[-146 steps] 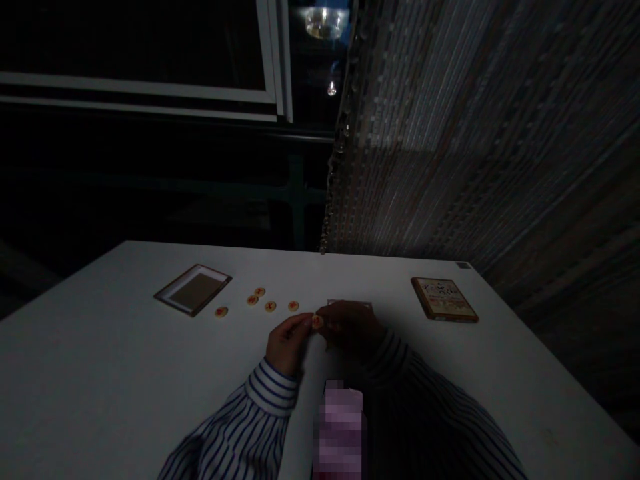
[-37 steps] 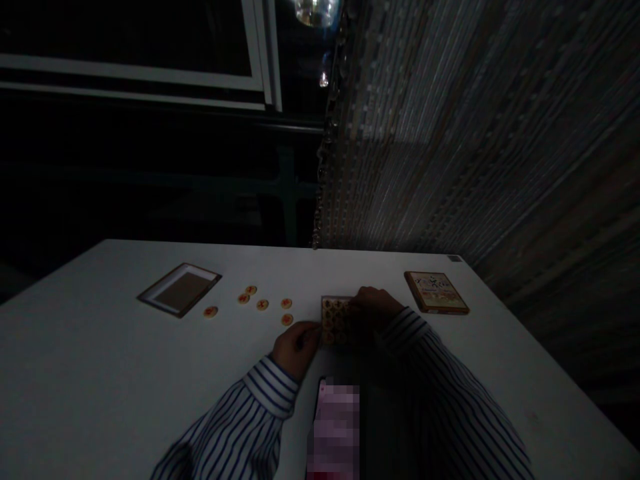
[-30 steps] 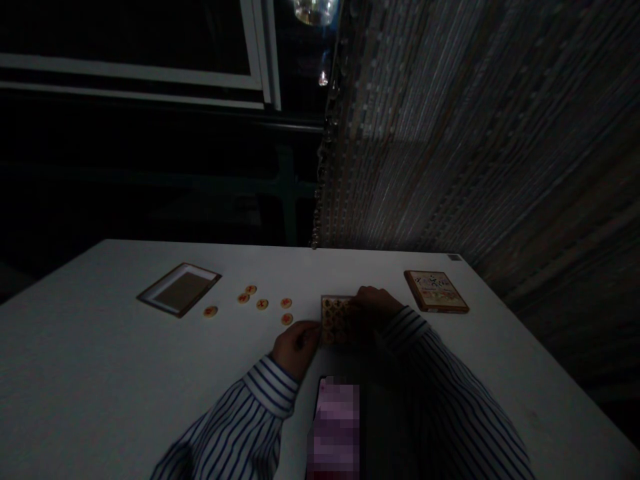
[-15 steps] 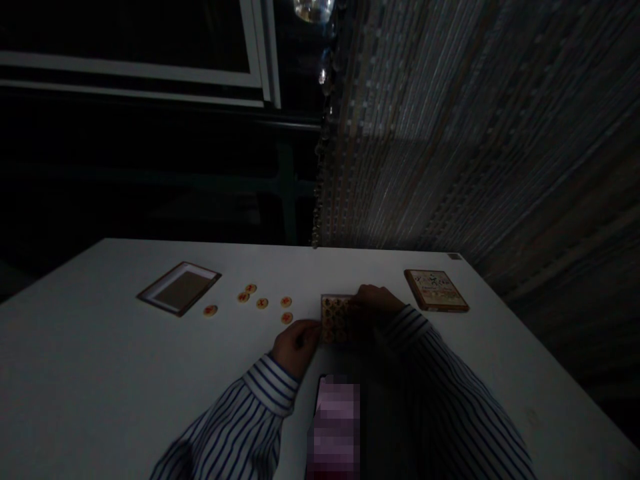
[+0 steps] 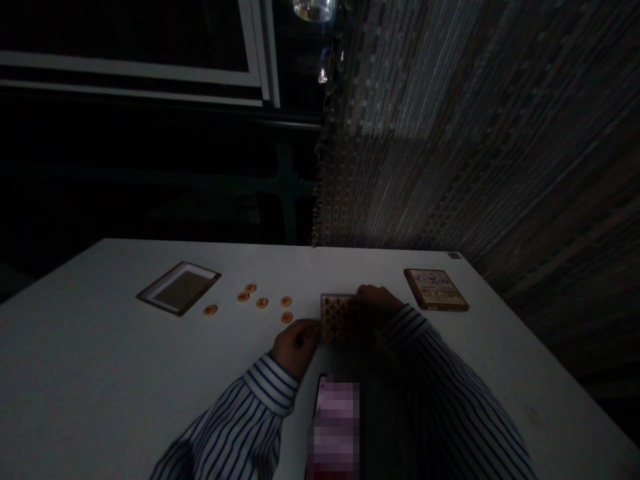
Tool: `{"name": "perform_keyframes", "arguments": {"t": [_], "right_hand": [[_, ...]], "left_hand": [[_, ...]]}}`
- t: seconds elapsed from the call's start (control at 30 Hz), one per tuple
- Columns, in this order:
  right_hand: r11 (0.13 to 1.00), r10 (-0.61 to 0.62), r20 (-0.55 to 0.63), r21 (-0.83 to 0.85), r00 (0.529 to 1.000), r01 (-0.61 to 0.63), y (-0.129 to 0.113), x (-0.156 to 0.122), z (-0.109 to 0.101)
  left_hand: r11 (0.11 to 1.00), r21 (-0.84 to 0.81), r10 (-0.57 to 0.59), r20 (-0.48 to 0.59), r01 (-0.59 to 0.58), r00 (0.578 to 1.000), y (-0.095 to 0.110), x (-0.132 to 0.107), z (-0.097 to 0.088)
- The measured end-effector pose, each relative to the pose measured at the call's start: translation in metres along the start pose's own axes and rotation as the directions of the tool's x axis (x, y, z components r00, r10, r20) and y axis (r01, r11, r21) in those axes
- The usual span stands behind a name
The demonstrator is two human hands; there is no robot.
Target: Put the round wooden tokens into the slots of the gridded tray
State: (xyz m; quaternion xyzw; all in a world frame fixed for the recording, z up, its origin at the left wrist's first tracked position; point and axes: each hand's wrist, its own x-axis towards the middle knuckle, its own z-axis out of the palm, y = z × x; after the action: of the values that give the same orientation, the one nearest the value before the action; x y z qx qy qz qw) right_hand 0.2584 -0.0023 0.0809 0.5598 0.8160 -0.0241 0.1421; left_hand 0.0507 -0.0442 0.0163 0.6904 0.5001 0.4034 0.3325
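Note:
A small square tray (image 5: 336, 319) packed with round tan discs marked in red lies on the white table (image 5: 100, 373). My left hand (image 5: 295, 343) is curled, its fingertips against the tray's left edge. In deep shadow, my right hand (image 5: 375, 300) rests on the tray's right side with fingers bent down; what they touch is hidden. Several loose discs (image 5: 262, 303) lie to the left of the tray, the nearest disc (image 5: 287, 317) just beyond my left hand. Both sleeves are striped.
An open shallow box half (image 5: 179, 288) lies at the left. A printed box lid (image 5: 436, 289) sits at the right near the table's far corner. A phone (image 5: 335, 427) lies between my forearms. A woven curtain (image 5: 475, 133) hangs behind the table.
About five seconds ago both hands held one disc together; that disc now lies on the table and my hands are at the tray. Over the last second nothing visibly moved.

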Motion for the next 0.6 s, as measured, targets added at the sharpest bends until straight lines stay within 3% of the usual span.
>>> {"name": "perform_keyframes", "arguments": {"t": [0.6], "right_hand": [[1.0, -0.015, 0.001, 0.005, 1.0, 0.015, 0.0006, -0.0003, 0.0]], "left_hand": [[1.0, 0.001, -0.006, 0.02, 0.006, 1.0, 0.0023, -0.0001, -0.0014]]}}
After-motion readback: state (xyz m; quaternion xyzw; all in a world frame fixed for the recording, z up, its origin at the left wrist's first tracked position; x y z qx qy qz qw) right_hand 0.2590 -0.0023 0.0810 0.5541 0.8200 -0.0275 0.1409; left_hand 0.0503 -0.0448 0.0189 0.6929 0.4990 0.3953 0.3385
